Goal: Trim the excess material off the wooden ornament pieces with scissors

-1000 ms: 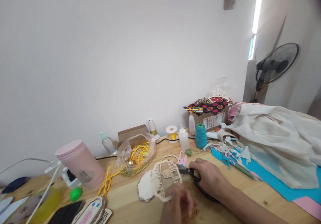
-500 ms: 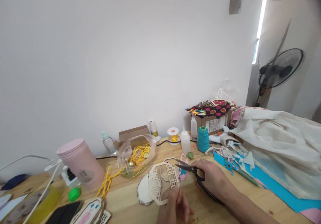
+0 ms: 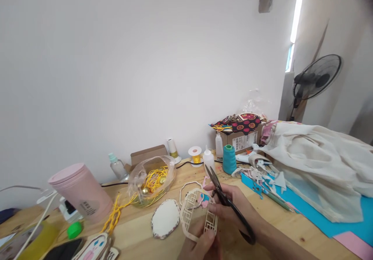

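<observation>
My left hand [image 3: 204, 244] pinches the lower edge of a pale wooden lattice frame [image 3: 211, 218]. Dark-handled scissors [image 3: 220, 196] rest in my right hand [image 3: 237, 205], blades pointing up and left. Fingers of that same hand reach the frame's upper right side and seem to touch it. Left of the frame lies a white oval piece [image 3: 165, 218] with a patterned fabric edge. Behind the frame are a thin wooden outline ring [image 3: 182, 193] and pink and blue cut-outs [image 3: 204, 200], partly hidden.
A clear bag [image 3: 136, 182] of yellow cords stands behind, near a pink canister [image 3: 83, 192]. Glue bottle [image 3: 208, 160], teal thread cone [image 3: 229, 160] and yellow spool [image 3: 196, 158] line the back. Scraps [image 3: 274, 176] and white cloth [image 3: 314, 163] lie right; decorated wooden pieces [image 3: 94, 248] front left.
The lattice frame has come away from overlapping the white oval piece. My right hand has moved to the frame, and the scissors now point more upward. The whole view has shifted slightly.
</observation>
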The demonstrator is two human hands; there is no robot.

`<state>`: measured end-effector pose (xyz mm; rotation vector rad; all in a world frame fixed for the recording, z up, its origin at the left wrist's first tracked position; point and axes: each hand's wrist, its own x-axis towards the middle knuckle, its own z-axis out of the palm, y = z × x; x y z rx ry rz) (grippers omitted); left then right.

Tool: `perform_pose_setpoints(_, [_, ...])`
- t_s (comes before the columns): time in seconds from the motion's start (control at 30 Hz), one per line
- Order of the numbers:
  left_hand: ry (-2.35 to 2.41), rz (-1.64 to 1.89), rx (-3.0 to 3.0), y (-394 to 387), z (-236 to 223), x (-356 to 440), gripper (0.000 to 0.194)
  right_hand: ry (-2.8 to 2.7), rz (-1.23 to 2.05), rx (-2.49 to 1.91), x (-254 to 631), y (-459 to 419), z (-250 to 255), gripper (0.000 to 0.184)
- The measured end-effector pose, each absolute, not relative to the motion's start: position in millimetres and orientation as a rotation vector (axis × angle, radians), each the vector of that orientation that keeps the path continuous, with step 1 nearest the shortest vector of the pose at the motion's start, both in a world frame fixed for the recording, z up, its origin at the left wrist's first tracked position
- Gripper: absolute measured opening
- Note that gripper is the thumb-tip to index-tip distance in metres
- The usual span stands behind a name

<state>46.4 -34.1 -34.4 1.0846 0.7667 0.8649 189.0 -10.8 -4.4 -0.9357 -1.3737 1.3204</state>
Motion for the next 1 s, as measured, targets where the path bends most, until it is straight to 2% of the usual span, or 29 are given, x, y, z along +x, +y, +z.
perform_pose_setpoints(0.2, [0.921,0.971,1.221,-31.4,-17.5,58.8,0.035,-1.341,1.347,-0.970,183.9,-10.0,-7.9,0.044])
perform_pose_setpoints(0.27, [0.927,0.984,1.141,-29.1,-16.4,60.2,0.035,-1.467,1.199,-1.035,187.6,-7.4,-7.7,0.038])
perform_pose_setpoints(0.4, [0.882,1.077,0.879,-23.9,-16.9,54.0,0.030,-1.782,0.683,-1.317,208.6,-3.3,-1.8,0.028])
perform_pose_setpoints(0.5, [0.879,1.127,0.761,-22.6,-15.7,48.3,0.027,-1.934,0.524,-1.537,223.7,-4.2,0.3,0.029])
perform_pose_setpoints(0.6, [0.895,1.143,0.756,-23.0,-14.7,46.8,0.027,-2.061,0.446,-1.630,230.2,-7.1,-5.7,0.023])
perform_pose_setpoints(0.73, [0.883,1.116,0.766,-22.6,-16.6,48.4,0.025,-2.085,0.350,-1.571,232.3,-8.7,-18.1,0.032])
perform_pose_setpoints(1.0, [0.805,1.057,0.801,-21.9,-19.2,50.5,0.022,-2.047,0.451,-1.526,221.8,-10.0,-20.7,0.030])
